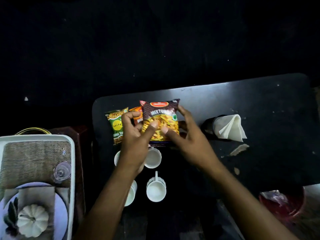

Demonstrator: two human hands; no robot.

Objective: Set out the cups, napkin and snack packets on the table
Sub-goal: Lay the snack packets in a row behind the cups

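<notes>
Dark table point(242, 94), green snack packet point(116, 125) at far left, orange packet point(137, 115) just beside it, brown mixture packet point(162, 115) overlapping the orange one, four white cups point(156, 189) clustered nearer, black mesh holder point(208, 125) with white napkin point(232, 127) to the right, torn paper scrap point(239, 149) near it.

**Dressed tray at the left, red tub at the right**

A white tray point(34, 137) sits on a dark brown stand point(80, 153), with a gold hoop point(32, 129) showing behind its far rim. A burlap mat point(31, 158) lines the tray. A clear glass point(62, 171) sits at the mat's right edge. Nearer, a pale lavender plate point(60, 213) carries a folded grey cloth point(37, 194), a small white pumpkin point(32, 220) and a dark sprig point(11, 210). At the far right, a red tub point(284, 205) holds a crumpled clear wrapper point(275, 196).
</notes>
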